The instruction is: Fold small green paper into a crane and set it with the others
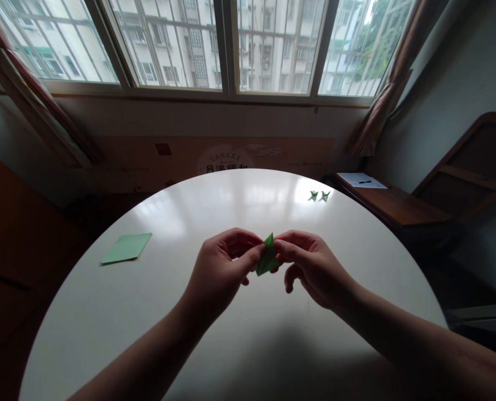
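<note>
A small folded green paper [267, 257], diamond-shaped with pointed ends, is held up over the white round table [181, 345]. My left hand [227, 262] pinches its left side between thumb and fingers. On the right side, my right hand [309, 259] grips the paper's edge with thumb and index finger, its lower fingers curled beneath. Two small folded green paper figures [314, 195] stand side by side near the table's far right edge. A stack of light green square paper [126, 248] lies on the left part of the table.
Beyond the table's right edge, a wooden stand [394, 203] bears a white sheet [361, 180] with a pen on it. A long printed box [181, 153] lies behind the table, below the barred windows. Curtains hang at both sides.
</note>
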The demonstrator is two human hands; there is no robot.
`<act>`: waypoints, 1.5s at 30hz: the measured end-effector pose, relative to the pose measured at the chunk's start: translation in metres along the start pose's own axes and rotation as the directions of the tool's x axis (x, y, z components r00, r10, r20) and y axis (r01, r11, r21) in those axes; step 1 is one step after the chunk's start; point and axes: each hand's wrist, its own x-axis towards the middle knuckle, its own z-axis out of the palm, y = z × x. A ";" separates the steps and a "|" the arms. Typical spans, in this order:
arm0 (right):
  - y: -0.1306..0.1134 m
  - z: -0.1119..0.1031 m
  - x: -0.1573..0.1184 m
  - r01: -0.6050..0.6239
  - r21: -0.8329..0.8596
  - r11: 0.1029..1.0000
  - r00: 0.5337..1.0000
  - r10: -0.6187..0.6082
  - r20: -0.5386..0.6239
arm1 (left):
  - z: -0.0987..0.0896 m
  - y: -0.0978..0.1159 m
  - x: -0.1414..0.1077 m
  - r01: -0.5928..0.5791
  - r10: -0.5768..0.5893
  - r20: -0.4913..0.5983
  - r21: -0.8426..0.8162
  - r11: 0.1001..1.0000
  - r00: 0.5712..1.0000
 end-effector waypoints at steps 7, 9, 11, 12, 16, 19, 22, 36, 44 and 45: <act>0.002 0.002 -0.002 0.065 -0.064 0.996 0.998 -0.066 -0.005 | 0.002 0.001 0.001 -0.023 0.024 -0.023 0.035 0.999 0.999; 0.002 0.002 -0.003 0.076 -0.074 0.994 0.997 -0.077 -0.009 | 0.002 0.001 0.000 -0.018 0.019 -0.021 0.029 0.999 1.000; 0.001 0.001 -0.003 0.087 -0.087 0.992 0.996 -0.088 -0.012 | 0.003 0.001 -0.001 -0.005 0.005 -0.010 0.020 1.000 1.000; 0.001 0.001 -0.003 0.091 -0.093 0.991 0.996 -0.093 -0.013 | 0.003 0.001 -0.001 0.004 -0.004 -0.002 0.014 1.000 1.000; -0.001 0.002 -0.004 0.104 -0.107 0.989 0.994 -0.107 -0.022 | 0.004 0.002 0.001 0.032 -0.031 0.026 -0.011 0.999 0.999; -0.002 0.003 -0.003 0.092 -0.110 0.990 0.994 -0.097 -0.042 | 0.003 0.003 0.003 0.071 -0.069 0.078 -0.023 0.997 0.995; -0.003 0.004 -0.003 0.066 -0.110 0.992 0.996 -0.071 -0.049 | 0.001 0.003 0.005 0.134 -0.132 0.140 -0.002 0.991 0.981; -0.001 0.006 -0.005 0.089 -0.156 0.984 0.996 -0.090 0.000 | 0.003 0.003 0.001 0.087 -0.094 0.112 0.068 0.994 0.989; -0.001 0.005 -0.005 0.092 -0.200 0.976 0.996 -0.089 0.024 | 0.002 -0.001 0.002 0.116 -0.125 0.132 0.072 0.991 0.983; -0.001 0.005 -0.004 0.094 -0.206 0.974 0.996 -0.091 0.026 | 0.002 -0.001 0.002 0.112 -0.119 0.130 0.060 0.992 0.984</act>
